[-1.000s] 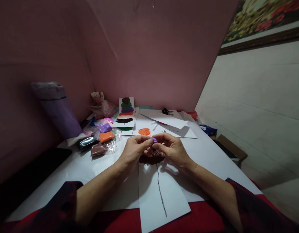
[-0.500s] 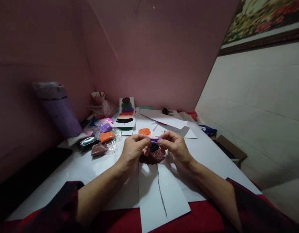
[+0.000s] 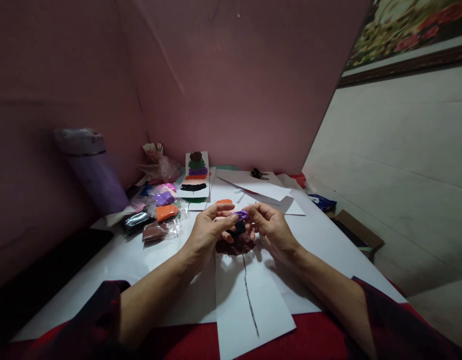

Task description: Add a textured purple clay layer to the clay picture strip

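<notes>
A small piece of purple modelling clay (image 3: 241, 215) is pinched between the fingertips of my left hand (image 3: 210, 230) and my right hand (image 3: 272, 227), just above the paper. Below them lies a white sheet (image 3: 249, 300) with a dark drawn line running down it. Brown textured clay (image 3: 236, 246) covers the sheet's upper part, with a black patch beyond it partly hidden by my fingers. Orange clay (image 3: 224, 201) shows behind my left fingertips, mostly covered.
Plastic packets of clay, one orange (image 3: 167, 213), lie at the left. A card with coloured clay bands (image 3: 196, 170) leans at the back. Loose white paper (image 3: 253, 186) and black-handled pliers (image 3: 259, 173) lie beyond my hands. A purple roll (image 3: 96, 170) stands at far left.
The purple clay went from a stretched strip between both hands to a shorter, folded lump. My fingertips have come closer together, and my left hand covers more of the orange clay.
</notes>
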`<action>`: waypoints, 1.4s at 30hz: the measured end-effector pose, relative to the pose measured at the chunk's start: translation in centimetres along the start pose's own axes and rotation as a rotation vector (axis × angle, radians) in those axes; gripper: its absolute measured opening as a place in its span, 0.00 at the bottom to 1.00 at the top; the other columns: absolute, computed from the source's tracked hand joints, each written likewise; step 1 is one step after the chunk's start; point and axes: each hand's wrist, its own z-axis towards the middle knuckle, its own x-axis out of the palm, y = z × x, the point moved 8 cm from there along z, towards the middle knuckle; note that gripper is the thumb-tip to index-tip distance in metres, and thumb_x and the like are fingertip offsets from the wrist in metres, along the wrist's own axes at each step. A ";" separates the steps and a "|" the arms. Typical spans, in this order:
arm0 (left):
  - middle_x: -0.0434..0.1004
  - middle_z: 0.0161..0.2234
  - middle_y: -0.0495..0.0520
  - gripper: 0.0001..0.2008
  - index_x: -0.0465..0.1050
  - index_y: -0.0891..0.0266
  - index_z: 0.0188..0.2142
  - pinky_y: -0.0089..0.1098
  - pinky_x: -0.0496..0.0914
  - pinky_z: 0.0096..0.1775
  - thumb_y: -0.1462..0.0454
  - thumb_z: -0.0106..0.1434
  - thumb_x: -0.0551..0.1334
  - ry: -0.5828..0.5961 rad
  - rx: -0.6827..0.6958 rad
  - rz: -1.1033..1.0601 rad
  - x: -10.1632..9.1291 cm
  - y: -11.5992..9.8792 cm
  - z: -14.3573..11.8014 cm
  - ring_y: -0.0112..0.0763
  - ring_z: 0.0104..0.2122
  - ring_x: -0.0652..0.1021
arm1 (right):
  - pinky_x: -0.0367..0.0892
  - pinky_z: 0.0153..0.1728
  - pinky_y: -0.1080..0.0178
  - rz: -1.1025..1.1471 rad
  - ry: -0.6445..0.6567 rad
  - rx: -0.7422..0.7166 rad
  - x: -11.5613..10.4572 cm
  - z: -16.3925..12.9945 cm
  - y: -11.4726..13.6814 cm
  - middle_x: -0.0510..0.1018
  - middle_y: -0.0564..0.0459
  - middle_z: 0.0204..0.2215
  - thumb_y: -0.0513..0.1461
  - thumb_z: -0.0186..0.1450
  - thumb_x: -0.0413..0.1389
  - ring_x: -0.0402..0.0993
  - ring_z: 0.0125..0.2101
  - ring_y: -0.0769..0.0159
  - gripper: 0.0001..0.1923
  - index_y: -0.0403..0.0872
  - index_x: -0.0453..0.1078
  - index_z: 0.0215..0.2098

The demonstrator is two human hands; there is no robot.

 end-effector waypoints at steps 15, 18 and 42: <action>0.73 0.15 0.52 0.12 0.74 0.70 0.27 0.23 0.64 0.16 0.61 0.49 0.69 0.101 -0.076 0.134 0.7 1.3 0.4 0.24 0.12 0.70 | 0.65 0.21 0.68 -0.152 0.170 -0.113 1.3 -0.4 0.0 0.75 0.59 0.23 0.41 0.59 0.64 0.69 0.20 0.73 0.08 0.47 0.71 0.33; 0.72 0.14 0.50 0.09 0.74 0.70 0.25 0.23 0.64 0.14 0.64 0.48 0.68 0.026 -0.039 0.120 0.4 0.8 0.4 0.25 0.12 0.70 | 0.65 0.20 0.68 -0.113 0.139 -0.096 1.4 -0.5 0.4 0.76 0.58 0.22 0.41 0.57 0.64 0.69 0.20 0.72 0.09 0.46 0.70 0.31; 0.75 0.26 0.52 0.24 0.71 0.71 0.42 0.23 0.69 0.20 0.61 0.48 0.72 0.046 0.009 0.002 0.3 0.0 0.2 0.23 0.20 0.72 | 0.67 0.23 0.66 0.055 0.041 -0.009 0.5 0.0 0.6 0.77 0.54 0.26 0.44 0.50 0.69 0.72 0.25 0.68 0.17 0.46 0.73 0.34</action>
